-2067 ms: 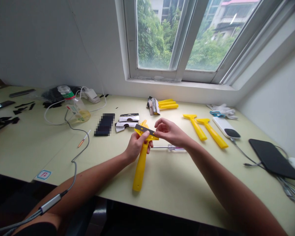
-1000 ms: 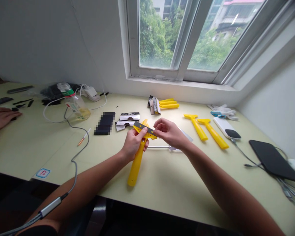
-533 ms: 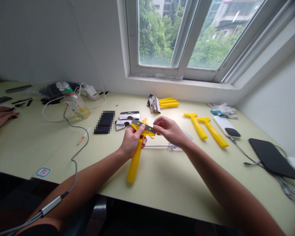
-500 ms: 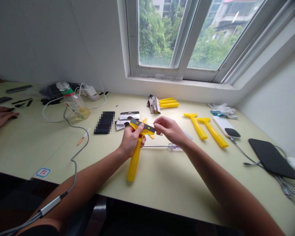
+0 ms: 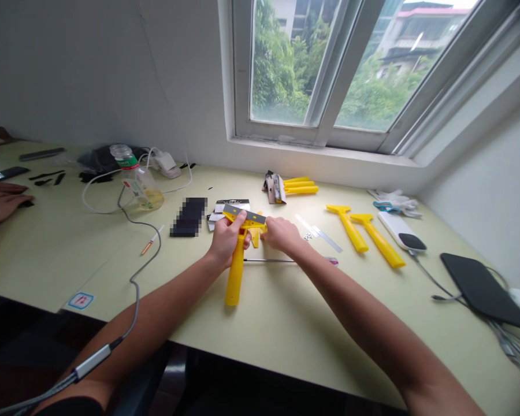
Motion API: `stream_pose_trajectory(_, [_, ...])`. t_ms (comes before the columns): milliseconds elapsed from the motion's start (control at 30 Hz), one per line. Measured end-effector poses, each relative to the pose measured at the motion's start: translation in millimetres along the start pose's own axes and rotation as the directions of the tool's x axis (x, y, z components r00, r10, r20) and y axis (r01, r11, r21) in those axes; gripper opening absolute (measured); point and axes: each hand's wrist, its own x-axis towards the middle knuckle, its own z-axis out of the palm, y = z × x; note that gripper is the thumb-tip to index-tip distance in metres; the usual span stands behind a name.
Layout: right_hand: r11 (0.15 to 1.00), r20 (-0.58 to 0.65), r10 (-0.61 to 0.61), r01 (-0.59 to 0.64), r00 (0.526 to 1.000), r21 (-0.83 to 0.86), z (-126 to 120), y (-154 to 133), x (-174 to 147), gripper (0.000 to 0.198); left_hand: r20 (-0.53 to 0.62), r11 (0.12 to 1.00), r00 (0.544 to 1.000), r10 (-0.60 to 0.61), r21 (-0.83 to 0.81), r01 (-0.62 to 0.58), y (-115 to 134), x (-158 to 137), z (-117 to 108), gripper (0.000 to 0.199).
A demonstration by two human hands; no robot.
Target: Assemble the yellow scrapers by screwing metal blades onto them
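Observation:
A yellow scraper (image 5: 234, 280) is gripped in my left hand (image 5: 223, 241), its handle pointing down toward me. The thumb presses on a grey metal blade (image 5: 256, 218) lying along the scraper's head. My right hand (image 5: 282, 233) is closed at the right end of that head; its fingertips are turned away, hiding whatever they pinch. Behind the scraper, partly covered, is a small yellow plastic piece (image 5: 255, 238). A screwdriver (image 5: 271, 260) lies on the table beneath my right wrist. Small screws (image 5: 308, 236) and clear flat strips (image 5: 328, 238) lie just beyond my right hand.
Two yellow scraper handles (image 5: 378, 241) lie to the right, near a white power bank (image 5: 399, 230) and gloves (image 5: 401, 202). Packaged scrapers (image 5: 301, 186) lie under the window. Leftward are a bottle (image 5: 142, 190), a cable (image 5: 134, 277) and another person's hand (image 5: 2, 202).
My right hand has turned over and curled closer against the scraper head's right end, uncovering the screws and strips. My left hand keeps hold of the scraper. The view has shifted slightly.

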Motion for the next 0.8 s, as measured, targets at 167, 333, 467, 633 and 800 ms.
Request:
stream_pose_trajectory(167, [0.994,0.13,-0.005,-0.008,0.992,0.106,-11.4,7.6,12.3,0.028,0.006,0.999,1.0,-0.028,-0.017,0.028,0.8,-0.5,0.1,0.039])
stream_pose_trajectory(333, [0.97,0.165,-0.101,0.06,0.981,0.236,-29.2,22.5,-3.4,0.019,0.047,0.996,0.996,-0.078,-0.044,0.081,-0.6,-1.9,0.0,0.035])
stream_pose_trajectory(467, [0.936,0.001,-0.139,0.131,0.99,0.328,-47.9,52.4,-25.9,0.03,0.095,0.984,0.98,-0.173,-0.026,0.176,-4.5,-4.4,-0.4,0.035])
stream_pose_trajectory(633, [0.825,-0.05,-0.224,0.216,0.973,0.522,-72.0,81.4,-54.0,0.033,0.16,0.946,0.932,-0.325,0.065,0.319,-13.3,-10.5,2.5,0.038])
stream_pose_trajectory(800, [0.73,-0.103,-0.355,0.345,0.929,0.59,-85.2,70.5,-74.8,0.036,0.186,0.92,0.903,-0.387,0.138,0.366,-20.1,-16.7,7.4,0.037])
